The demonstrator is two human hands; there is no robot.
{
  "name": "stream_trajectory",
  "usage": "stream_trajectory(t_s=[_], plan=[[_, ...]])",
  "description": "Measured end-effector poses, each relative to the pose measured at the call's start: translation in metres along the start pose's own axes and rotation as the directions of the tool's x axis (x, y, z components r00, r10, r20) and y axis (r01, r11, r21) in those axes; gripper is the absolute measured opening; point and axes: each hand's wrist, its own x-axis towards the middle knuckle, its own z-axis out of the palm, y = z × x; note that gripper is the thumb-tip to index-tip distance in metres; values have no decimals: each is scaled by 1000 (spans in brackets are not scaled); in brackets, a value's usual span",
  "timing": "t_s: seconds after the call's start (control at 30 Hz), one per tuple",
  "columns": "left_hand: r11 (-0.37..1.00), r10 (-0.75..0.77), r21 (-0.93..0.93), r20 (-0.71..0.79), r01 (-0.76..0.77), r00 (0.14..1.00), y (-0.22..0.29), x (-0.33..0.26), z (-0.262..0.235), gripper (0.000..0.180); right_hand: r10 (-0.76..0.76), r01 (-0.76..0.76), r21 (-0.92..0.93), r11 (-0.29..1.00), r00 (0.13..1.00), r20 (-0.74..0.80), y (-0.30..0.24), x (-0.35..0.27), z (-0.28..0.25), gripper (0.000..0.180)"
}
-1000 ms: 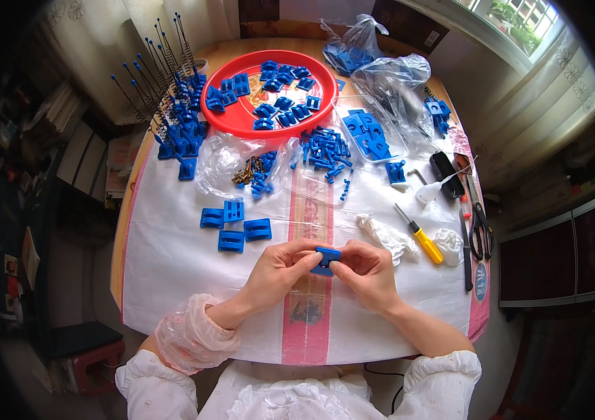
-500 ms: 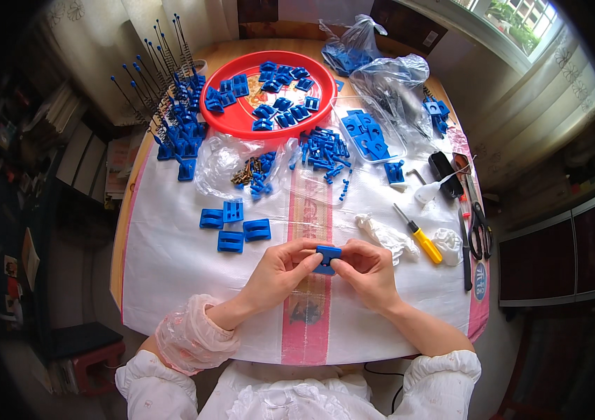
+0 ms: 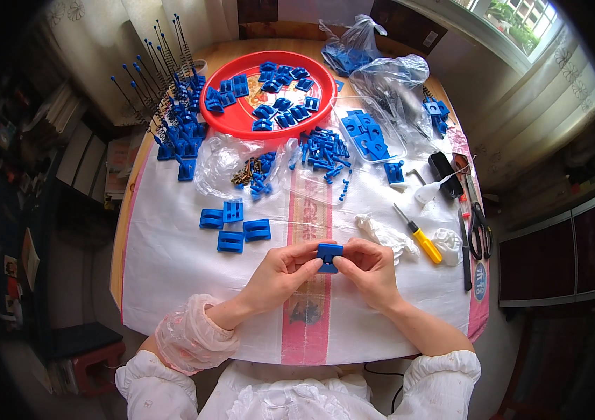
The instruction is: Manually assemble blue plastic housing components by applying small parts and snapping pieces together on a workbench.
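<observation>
Between both hands, above the pink stripe of the table cover, I hold a small blue plastic plate. The thumb and fingers of my left hand grip its left side. My right hand pinches its right side, the thumb pressed on the face. My fingertips hide part of the piece. Beyond my left hand lie several blue slotted blocks, close together on the cover.
A red round tray holds many blue parts. Blue bases with springs and rods crowd the far left. Blue pins and brass screws lie on plastic bags. To the right are a yellow-handled screwdriver, scissors and crumpled white cloth.
The blue plate has shifted very slightly in my fingers, and my thumbs have moved a little on its face. Everything else on the table stays put.
</observation>
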Motion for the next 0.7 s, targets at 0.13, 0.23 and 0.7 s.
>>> stream_trajectory(t_s=[0.13, 0.23, 0.7], plan=[[1000, -4, -22, 3, 4, 1000, 1, 0, 0, 38, 8, -8, -19, 1000, 1000, 0, 0, 0, 0, 12], [999, -36, -23, 16, 36, 999, 2, 0, -1, 40, 2, -2, -17, 1000, 1000, -5, 0, 0, 0, 11], [996, -41, -72, 35, 44, 999, 2, -1, 0, 44, 3, -3, 5, 1000, 1000, -5, 1, 0, -1, 12]])
